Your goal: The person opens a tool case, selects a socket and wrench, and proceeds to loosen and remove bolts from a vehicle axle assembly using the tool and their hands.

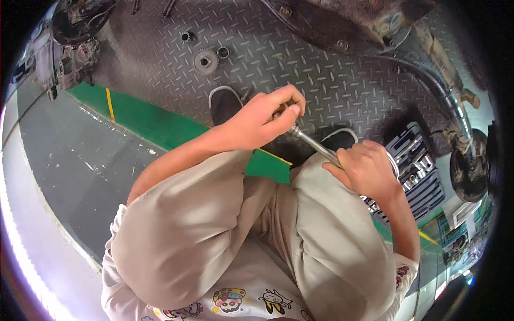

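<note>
Even bright light, sharp centre, strong fisheye bending, dark vignette, glare lower-left rim.

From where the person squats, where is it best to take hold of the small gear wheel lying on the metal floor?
The gear wheel lies flat on the checker-plate floor, so pinch its toothed rim from above, probably fingers on opposite sides. It lies clear of the small ring beside it. Both hands are busy with the ratchet wrench.

Long ratchet handle (313, 143): polished, glossy metal. Dark tread-plate floor (300, 59): raised-diamond metal, matt. Round toothed gear (205, 60) at 11 o'clock: dull metal. Beige trousers (203, 235): matt cloth.
</note>
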A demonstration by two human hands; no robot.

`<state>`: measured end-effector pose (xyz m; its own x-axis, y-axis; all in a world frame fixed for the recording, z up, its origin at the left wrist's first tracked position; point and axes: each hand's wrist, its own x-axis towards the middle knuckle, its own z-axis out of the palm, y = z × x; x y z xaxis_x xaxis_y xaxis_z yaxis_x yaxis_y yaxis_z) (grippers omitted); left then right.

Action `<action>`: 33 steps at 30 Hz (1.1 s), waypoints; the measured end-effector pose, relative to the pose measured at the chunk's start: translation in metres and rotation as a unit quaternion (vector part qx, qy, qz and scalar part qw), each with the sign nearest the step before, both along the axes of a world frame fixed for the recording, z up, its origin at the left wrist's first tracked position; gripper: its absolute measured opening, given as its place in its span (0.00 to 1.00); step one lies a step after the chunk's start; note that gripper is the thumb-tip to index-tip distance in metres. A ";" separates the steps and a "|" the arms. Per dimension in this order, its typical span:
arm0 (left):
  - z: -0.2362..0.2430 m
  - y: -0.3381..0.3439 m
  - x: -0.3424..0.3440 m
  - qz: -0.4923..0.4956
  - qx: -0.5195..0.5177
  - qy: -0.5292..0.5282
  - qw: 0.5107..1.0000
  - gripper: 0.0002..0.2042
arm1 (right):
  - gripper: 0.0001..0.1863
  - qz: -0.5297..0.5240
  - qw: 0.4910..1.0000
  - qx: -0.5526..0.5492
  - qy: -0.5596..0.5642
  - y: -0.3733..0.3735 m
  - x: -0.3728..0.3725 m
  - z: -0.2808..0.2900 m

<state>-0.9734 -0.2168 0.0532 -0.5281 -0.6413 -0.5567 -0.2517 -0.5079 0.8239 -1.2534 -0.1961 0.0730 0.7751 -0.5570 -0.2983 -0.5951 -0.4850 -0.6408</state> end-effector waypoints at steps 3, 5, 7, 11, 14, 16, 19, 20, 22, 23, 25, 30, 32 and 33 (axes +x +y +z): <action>0.009 -0.013 -0.003 -0.012 -0.048 0.033 0.998 0.10 | 0.21 0.035 0.997 -0.056 0.034 -0.015 -0.018 0.013; 0.009 -0.021 -0.004 -0.018 -0.091 0.054 0.994 0.11 | 0.21 0.053 0.995 -0.069 0.057 -0.034 -0.027 0.030; 0.003 -0.026 -0.009 0.032 -0.030 0.135 0.990 0.12 | 0.22 0.063 0.990 -0.089 0.093 -0.051 -0.036 0.055; -0.013 -0.029 -0.027 0.099 -0.073 0.025 0.992 0.11 | 0.25 0.111 0.969 -0.142 0.171 -0.097 -0.038 0.103; -0.018 -0.022 -0.035 0.086 -0.095 0.032 0.991 0.10 | 0.29 0.157 0.946 -0.141 0.247 -0.128 -0.019 0.128; -0.030 -0.016 -0.046 0.050 -0.133 0.072 0.987 0.10 | 0.30 0.167 0.936 -0.136 0.278 -0.142 -0.007 0.135; -0.028 -0.015 -0.058 0.006 -0.143 0.070 0.987 0.09 | 0.32 0.189 0.923 -0.127 0.311 -0.156 0.006 0.139; -0.022 -0.016 -0.058 0.010 -0.172 0.069 0.983 0.09 | 0.32 0.182 0.927 -0.119 0.306 -0.160 0.009 0.138; -0.015 -0.020 -0.054 -0.024 -0.143 0.051 0.988 0.08 | 0.32 0.169 0.927 -0.093 0.322 -0.168 0.021 0.141; -0.014 -0.020 -0.051 -0.024 -0.147 0.057 0.987 0.08 | 0.32 0.175 0.925 -0.094 0.325 -0.170 0.028 0.145; -0.015 -0.021 -0.044 -0.015 -0.156 0.061 0.986 0.08 | 0.32 0.160 0.919 -0.069 0.353 -0.172 0.038 0.150; -0.019 -0.027 -0.042 -0.013 -0.161 0.075 0.984 0.07 | 0.32 0.142 0.898 -0.034 0.415 -0.177 0.051 0.162; -0.016 -0.028 -0.047 0.013 -0.246 0.086 0.965 0.06 | 0.32 0.133 0.895 -0.013 0.425 -0.177 0.051 0.157; -0.014 -0.027 -0.050 0.013 -0.243 0.093 0.966 0.06 | 0.32 0.123 0.895 0.005 0.429 -0.178 0.053 0.156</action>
<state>-1.0235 -0.2442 0.0388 -0.5694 -0.8177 -0.0842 -0.0689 -0.0546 0.9961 -1.2001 -0.3738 0.2292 0.3568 -0.3954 -0.8464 -0.7458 -0.6662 -0.0032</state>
